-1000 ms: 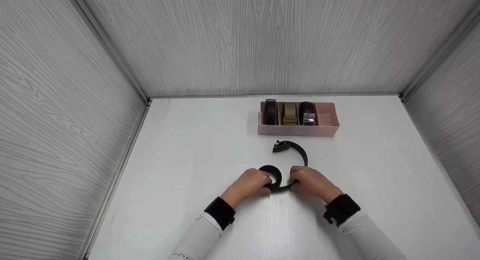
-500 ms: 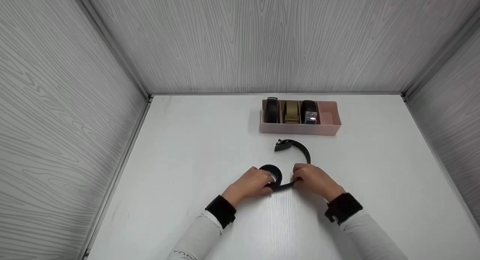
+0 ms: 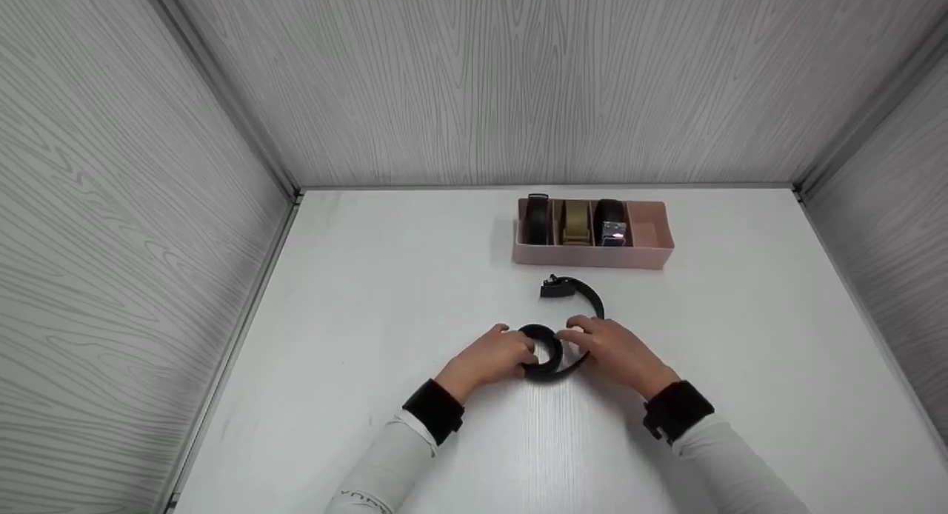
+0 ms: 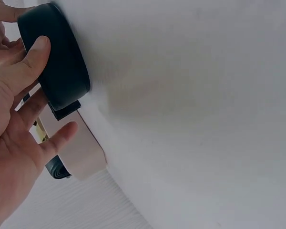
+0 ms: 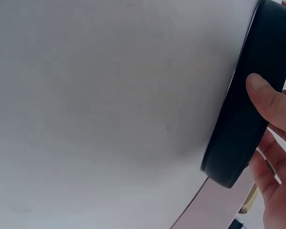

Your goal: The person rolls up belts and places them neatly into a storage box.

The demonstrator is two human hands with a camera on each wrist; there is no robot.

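A black belt point(image 3: 543, 376) stands on edge on the white table, partly wound into a coil. Its loose end curves round to the right and back to a dark buckle point(image 3: 558, 288). My left hand point(image 3: 490, 360) holds the coil from the left, fingers inside the ring and thumb on its outer face, as the left wrist view shows. On the other side, my right hand point(image 3: 621, 355) pinches the unrolled strap, its thumb on the outer face of the belt point(image 5: 250, 109). Its forefinger reaches to the coil's rim. Part of the strap is hidden behind the right hand.
Behind the hands stands a pink divided box point(image 3: 589, 257). From left to right it holds a rolled black belt point(image 3: 537, 221), a tan belt point(image 3: 575, 221) and a black belt with a silver buckle point(image 3: 612, 232). Grey wood-grain walls point(image 3: 474, 84) enclose the table.
The coil has shifted slightly right, closer to my right hand. My right fingers have uncurled from the strap and reach toward the coil; the buckle end has moved slightly left.
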